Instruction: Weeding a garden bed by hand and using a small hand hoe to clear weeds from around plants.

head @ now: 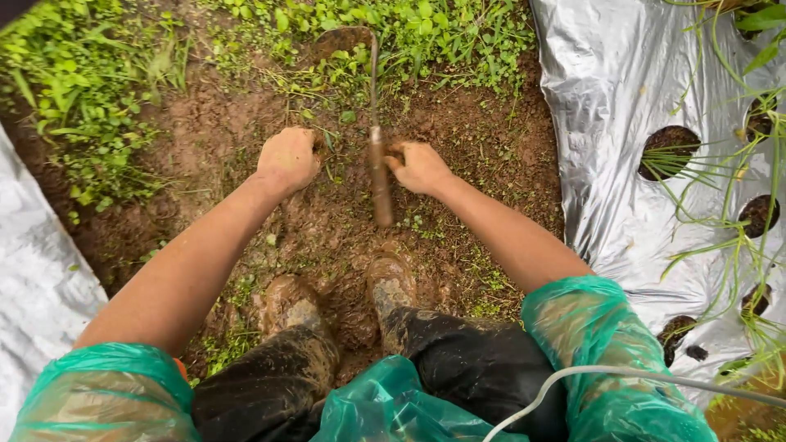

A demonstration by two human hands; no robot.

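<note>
A small hand hoe (378, 176) with a muddy wooden handle and a thin metal shaft points away from me, and its blade (344, 37) sits in the soil at the weeds' edge. My right hand (422, 168) is curled against the right side of the handle, fingertips pinching it. My left hand (286, 157) is a closed fist, knuckles up, over the wet brown soil just left of the handle. Thin grass blades lie by that fist, and whether it holds any is hidden. The handle looks blurred.
My two muddy boots (344, 307) stand in the mud below the hands. Silver plastic mulch (622, 123) with round planting holes and thin green plants covers the bed on the right, and another sheet (33, 270) lies on the left. Green weeds (90, 74) grow beyond.
</note>
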